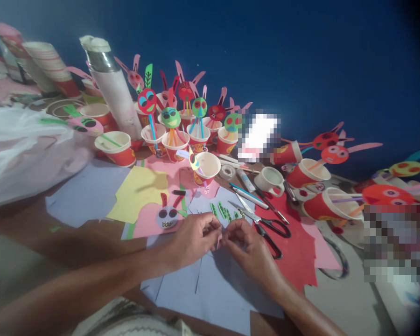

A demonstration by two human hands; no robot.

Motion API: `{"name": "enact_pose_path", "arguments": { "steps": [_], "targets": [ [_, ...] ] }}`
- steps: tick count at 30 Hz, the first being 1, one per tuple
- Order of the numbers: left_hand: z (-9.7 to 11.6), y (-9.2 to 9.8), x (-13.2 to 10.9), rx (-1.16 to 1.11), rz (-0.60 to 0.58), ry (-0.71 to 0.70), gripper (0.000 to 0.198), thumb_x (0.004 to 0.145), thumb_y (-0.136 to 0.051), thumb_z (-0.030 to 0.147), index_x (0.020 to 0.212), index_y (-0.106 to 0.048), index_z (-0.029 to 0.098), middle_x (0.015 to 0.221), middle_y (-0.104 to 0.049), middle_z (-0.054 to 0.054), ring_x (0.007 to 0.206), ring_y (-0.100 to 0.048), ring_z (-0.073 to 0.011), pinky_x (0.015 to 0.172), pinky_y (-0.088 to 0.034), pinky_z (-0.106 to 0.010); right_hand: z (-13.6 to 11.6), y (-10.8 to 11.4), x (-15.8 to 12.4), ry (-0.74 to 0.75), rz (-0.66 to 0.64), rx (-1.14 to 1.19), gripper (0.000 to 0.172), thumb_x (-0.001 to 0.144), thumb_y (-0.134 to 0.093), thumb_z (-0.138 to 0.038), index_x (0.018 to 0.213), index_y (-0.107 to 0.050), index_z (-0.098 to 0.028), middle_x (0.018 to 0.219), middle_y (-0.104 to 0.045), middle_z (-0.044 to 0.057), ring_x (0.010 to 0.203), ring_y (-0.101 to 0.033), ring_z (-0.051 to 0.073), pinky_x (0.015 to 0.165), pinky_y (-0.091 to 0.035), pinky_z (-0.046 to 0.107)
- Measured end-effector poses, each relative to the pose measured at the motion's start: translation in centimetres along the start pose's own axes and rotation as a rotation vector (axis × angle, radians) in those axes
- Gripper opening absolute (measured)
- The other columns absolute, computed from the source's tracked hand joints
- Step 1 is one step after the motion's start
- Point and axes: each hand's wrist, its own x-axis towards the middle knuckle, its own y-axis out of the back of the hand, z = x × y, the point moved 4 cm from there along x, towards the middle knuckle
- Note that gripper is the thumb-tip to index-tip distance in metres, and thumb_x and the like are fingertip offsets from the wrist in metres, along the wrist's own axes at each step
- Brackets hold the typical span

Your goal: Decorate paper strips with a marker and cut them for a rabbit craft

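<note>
My left hand [199, 237] and my right hand [244, 240] meet over pale blue paper [213, 289], fingertips pinched together. Between them shows a small pink piece of paper [219, 240], mostly hidden by the fingers. Just beyond lie green paper strips [224, 211] with dark markings. Black-handled scissors [262, 220] rest to the right of my right hand, blades apart. Left of my left hand, a paper bunny face [167, 217] with dark round eyes and red ears lies on pink paper [143, 221].
Red paper cups [175, 144] holding paper faces on straws stand along the back. Several more cups [332, 205] tilt at the right. A white mug [270, 181], tape roll [227, 171] and pens [249, 195] lie nearer. A tall flask [115, 93] and white plastic bag [31, 154] are left.
</note>
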Motion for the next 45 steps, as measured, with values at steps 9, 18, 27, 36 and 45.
{"name": "enact_pose_path", "arguments": {
  "steps": [9, 18, 27, 36, 45],
  "targets": [
    [1.2, 0.6, -0.3, -0.125, -0.037, -0.024, 0.007, 0.08, -0.052, 0.018, 0.079, -0.058, 0.015, 0.063, -0.056, 0.003, 0.053, -0.054, -0.0084, 0.047, -0.042, -0.017, -1.1, 0.0, -0.3, 0.078, 0.052, -0.13, 0.002, 0.086, -0.052, -0.02, 0.086, -0.054, -0.02, 0.071, -0.066, -0.002, 0.063, -0.064, 0.013, 0.057, -0.048, 0.021],
    [2.2, 3.7, -2.3, 0.206, 0.21, -0.333, 0.012, 0.087, -0.051, 0.018, 0.096, -0.059, 0.017, 0.084, -0.063, -0.003, 0.073, -0.059, -0.0125, 0.063, -0.049, -0.023, -2.1, 1.3, -0.9, 0.298, 0.253, -0.722, 0.017, 0.081, -0.048, -0.01, 0.075, -0.061, -0.017, 0.067, -0.062, 0.006, 0.066, -0.055, 0.021, 0.069, -0.031, 0.036],
    [1.6, -0.4, -5.0, 0.694, -0.045, -0.67, 0.026, 0.088, -0.046, 0.012, 0.111, -0.057, 0.011, 0.109, -0.064, -0.011, 0.101, -0.054, -0.0218, 0.086, -0.05, -0.037, -2.2, -0.7, -2.0, 0.375, 0.094, -0.884, 0.012, 0.084, -0.055, -0.024, 0.079, -0.063, -0.018, 0.066, -0.063, 0.004, 0.065, -0.056, 0.022, 0.067, -0.029, 0.036],
    [1.2, -1.0, -3.5, 0.874, -0.118, -0.603, 0.032, 0.092, -0.042, 0.018, 0.121, -0.052, 0.011, 0.13, -0.054, -0.012, 0.11, -0.047, -0.0264, 0.087, -0.045, -0.043, -1.5, 2.4, -1.2, 0.474, 0.009, -0.827, 0.02, 0.091, -0.047, -0.018, 0.086, -0.066, -0.021, 0.074, -0.067, 0.003, 0.071, -0.059, 0.018, 0.07, -0.033, 0.033],
    [0.1, -2.3, -3.2, 1.086, -0.224, -0.533, 0.04, 0.095, -0.038, 0.033, 0.127, -0.047, 0.011, 0.142, -0.043, -0.009, 0.118, -0.039, -0.0297, 0.087, -0.034, -0.046, -0.3, 0.2, -2.8, 0.566, -0.021, -0.976, 0.019, 0.087, -0.048, -0.008, 0.091, -0.065, -0.015, 0.073, -0.064, 0.002, 0.068, -0.051, 0.019, 0.073, -0.031, 0.037]
  ]
}}
